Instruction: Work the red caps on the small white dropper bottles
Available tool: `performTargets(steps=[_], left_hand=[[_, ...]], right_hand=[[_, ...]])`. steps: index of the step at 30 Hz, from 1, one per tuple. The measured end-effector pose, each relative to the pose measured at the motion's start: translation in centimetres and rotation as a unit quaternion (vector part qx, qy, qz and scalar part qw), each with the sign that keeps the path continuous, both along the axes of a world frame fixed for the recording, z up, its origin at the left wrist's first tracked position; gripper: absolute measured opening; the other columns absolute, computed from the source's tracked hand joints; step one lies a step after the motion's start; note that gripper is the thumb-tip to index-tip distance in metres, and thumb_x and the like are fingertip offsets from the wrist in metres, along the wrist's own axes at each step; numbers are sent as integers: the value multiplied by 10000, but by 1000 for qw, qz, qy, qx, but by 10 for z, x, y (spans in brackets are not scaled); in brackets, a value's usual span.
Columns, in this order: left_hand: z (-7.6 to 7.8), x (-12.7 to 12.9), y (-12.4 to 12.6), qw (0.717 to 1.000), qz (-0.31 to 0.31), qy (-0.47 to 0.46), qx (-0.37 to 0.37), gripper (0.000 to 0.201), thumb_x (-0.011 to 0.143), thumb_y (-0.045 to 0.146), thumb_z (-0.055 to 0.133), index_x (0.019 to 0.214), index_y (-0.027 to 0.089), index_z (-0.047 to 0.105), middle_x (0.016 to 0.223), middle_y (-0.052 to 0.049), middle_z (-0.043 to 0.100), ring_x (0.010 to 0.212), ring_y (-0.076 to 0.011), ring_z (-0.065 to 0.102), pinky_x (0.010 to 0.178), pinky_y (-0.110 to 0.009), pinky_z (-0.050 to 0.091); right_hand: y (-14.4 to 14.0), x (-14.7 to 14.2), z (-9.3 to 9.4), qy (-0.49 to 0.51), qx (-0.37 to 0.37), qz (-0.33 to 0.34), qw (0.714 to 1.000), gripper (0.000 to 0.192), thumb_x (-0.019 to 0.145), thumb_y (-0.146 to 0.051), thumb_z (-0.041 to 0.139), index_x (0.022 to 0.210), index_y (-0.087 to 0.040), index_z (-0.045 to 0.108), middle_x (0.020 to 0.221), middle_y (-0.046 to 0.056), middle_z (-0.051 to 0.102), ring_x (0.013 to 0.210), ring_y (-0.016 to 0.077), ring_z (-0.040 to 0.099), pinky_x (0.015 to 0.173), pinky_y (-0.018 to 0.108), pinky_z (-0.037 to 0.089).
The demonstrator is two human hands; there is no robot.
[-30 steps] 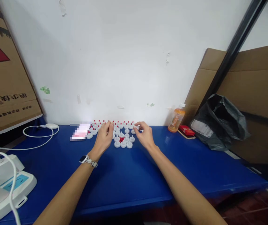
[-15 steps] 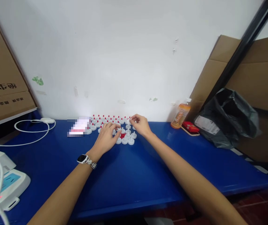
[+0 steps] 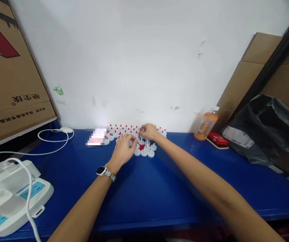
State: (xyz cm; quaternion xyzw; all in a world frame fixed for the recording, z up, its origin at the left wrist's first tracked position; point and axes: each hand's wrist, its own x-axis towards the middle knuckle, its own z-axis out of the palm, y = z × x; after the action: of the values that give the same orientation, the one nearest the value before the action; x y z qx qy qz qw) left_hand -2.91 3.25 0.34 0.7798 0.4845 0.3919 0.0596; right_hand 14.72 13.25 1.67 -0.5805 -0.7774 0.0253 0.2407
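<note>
On the blue table stand many white nozzle caps (image 3: 151, 153), several at the back with small red tips on their spouts. A little heap of loose red tips (image 3: 141, 147) lies among the bare-spouted caps at the front. My left hand (image 3: 124, 148), wearing a watch, is over the left side of the group, its fingers bent and its thumb apart from the forefinger. White caps show beside that thumb. Farther back, my right hand (image 3: 148, 131) has its thumb and fingers pinched together low among the caps; what is between them is too small to make out.
A phone with a blurred screen (image 3: 97, 137) lies left of the caps. To the right are an orange drink bottle (image 3: 206, 124), a red box (image 3: 217, 139) on a phone and a grey plastic bag (image 3: 262, 131). A power strip (image 3: 30, 201) with white cables occupies the near left.
The view has turned left, so everything sits farther right. My right hand has shifted slightly left over the caps, still pinched. My left hand keeps nearly the same place and shape.
</note>
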Motion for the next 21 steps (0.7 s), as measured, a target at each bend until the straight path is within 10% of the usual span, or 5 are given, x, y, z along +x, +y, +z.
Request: performTargets(steps=[10, 21], left_hand=[[5, -4, -5, 999, 14, 32, -11, 226, 944, 354, 483, 844, 221, 635, 940, -50, 661, 936, -260, 552, 839, -421, 428], [19, 10, -21, 998, -53, 8, 32, 249, 983, 397, 416, 849, 220, 528, 872, -31, 611, 871, -210, 566, 774, -348, 443]], right_hand=[[-5, -12, 10, 41, 56, 40, 997, 135, 814, -325, 658, 815, -214, 734, 931, 80, 677, 1004, 265, 517, 932, 444, 385], [-109, 13, -1, 242, 75, 209, 945, 189, 812, -186, 576, 963, -203, 688, 940, 28, 703, 805, 146, 625, 720, 267, 495]])
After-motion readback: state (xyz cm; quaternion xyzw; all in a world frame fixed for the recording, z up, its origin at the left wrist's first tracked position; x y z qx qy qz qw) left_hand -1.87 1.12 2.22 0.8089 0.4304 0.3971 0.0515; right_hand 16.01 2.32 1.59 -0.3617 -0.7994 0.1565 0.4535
